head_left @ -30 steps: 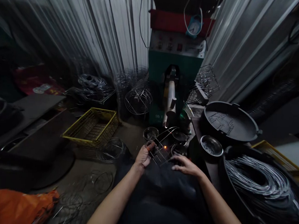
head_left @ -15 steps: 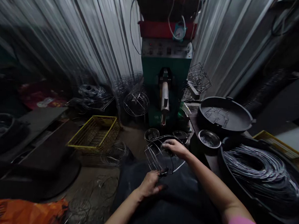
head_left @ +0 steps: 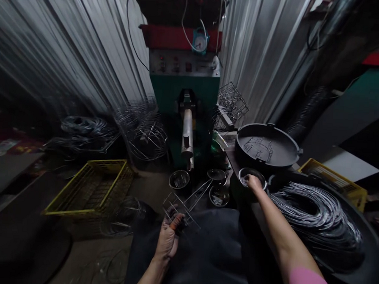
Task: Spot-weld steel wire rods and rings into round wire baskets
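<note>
My left hand [head_left: 168,238] is closed round a wire frame [head_left: 190,210], a small grid of crossed rods with two longer rods reaching away from me, held above the dark apron [head_left: 206,249] on my lap. Out to the right, my right hand [head_left: 253,182] dips its fingertips into a round metal bowl [head_left: 261,176]. Its fingers look pinched together among small pieces, but what they grip, if anything, is too small to make out. Ahead of me stands a green machine [head_left: 166,94] with a metal arm [head_left: 187,129] pointing toward me.
Beneath the machine arm sit several small bowls, one of them a metal bowl [head_left: 179,180]. On the right are a black round pan [head_left: 270,152] and coiled wire [head_left: 316,212] in a large tub. A yellow crate [head_left: 88,187] stands at left, near wire baskets [head_left: 148,137].
My right hand has left the wire frame and moved right into the metal bowl. My left hand still holds the frame, now turned differently. The view has swung to the right.
</note>
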Available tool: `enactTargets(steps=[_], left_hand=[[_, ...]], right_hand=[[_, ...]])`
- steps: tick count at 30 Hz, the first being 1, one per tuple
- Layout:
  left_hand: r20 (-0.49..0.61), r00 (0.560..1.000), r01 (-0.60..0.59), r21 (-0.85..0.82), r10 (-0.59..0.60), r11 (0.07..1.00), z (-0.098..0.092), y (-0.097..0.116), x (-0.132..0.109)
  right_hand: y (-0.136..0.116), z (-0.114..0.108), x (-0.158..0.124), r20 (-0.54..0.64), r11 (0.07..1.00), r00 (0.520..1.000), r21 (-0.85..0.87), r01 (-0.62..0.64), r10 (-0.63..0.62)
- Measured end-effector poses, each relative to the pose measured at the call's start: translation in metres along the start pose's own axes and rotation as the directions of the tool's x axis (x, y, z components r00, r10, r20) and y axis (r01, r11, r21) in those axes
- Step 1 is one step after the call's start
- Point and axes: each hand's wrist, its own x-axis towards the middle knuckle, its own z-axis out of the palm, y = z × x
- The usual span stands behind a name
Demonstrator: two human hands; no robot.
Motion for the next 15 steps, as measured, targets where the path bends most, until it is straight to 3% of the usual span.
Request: enactTargets(steps=[3, 7, 11, 15], left_hand=[[-0.064, 0.997, 0.043, -0.031, -0.045, 0.999, 0.005, -0.002, 0.005], [-0.149, 0.984, 0.09, -0.064, -0.099, 0.994, 0.004, -0.005, 0.011], [-0.149, 0.983, 0.097, -0.055, -0.104, 0.994, 0.002, -0.005, 0.012], [-0.124, 0.99, 0.065, -0.044, -0.07, 0.997, 0.001, -0.004, 0.008]], right_hand=[[0.023, 0.009, 0.017, 0.056, 0.994, 0.997, -0.093, -0.054, 0.06], [0.03, 0.022, 0.029, 0.118, 0.981, 0.989, -0.186, -0.063, 0.086], [0.031, 0.023, 0.031, 0.13, 0.973, 0.991, -0.23, -0.012, 0.043], [0.032, 0.016, 0.025, 0.061, 0.965, 0.998, -0.26, -0.017, 0.034]])
